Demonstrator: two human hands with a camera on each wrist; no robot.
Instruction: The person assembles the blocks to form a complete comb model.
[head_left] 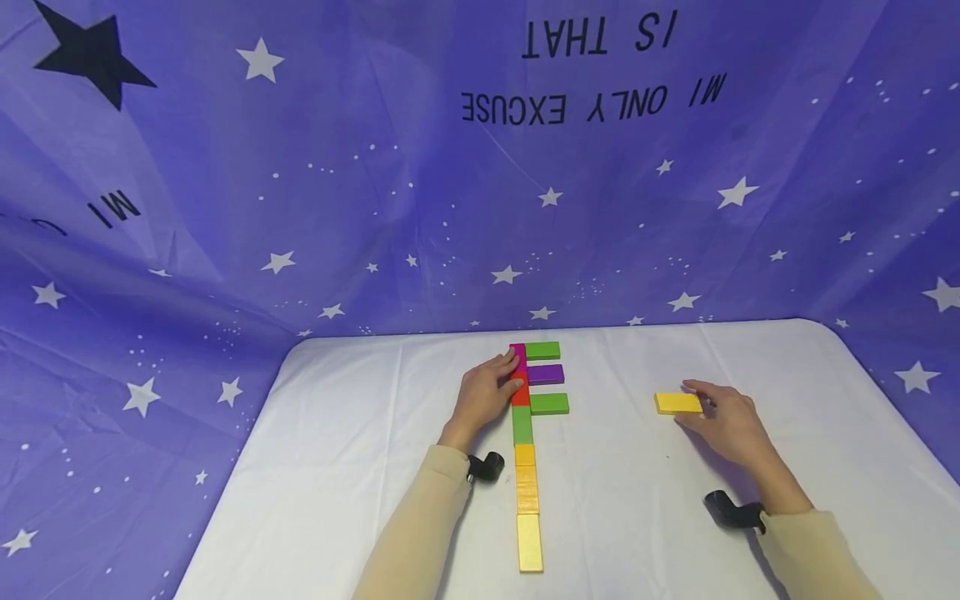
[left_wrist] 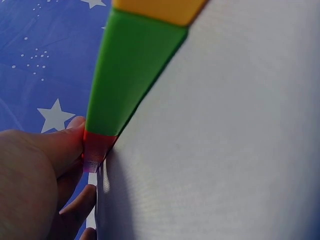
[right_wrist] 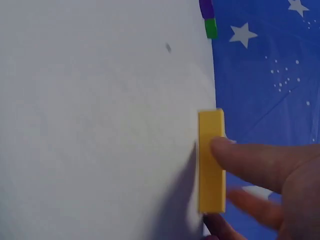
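A line of flat blocks runs toward me on the white table: a magenta block, a red block, a green block and several yellow-orange blocks. My left hand is at the far end, fingertips touching the magenta block and thumb against the red one. Three blocks stick out rightward from the line: a green one, a purple one and another green one. Off to the right, my right hand pinches a yellow block between thumb and fingers.
The white tabletop ends at the back against a purple-blue cloth with stars and lettering. A black wrist camera is on the left arm, another black camera on the right.
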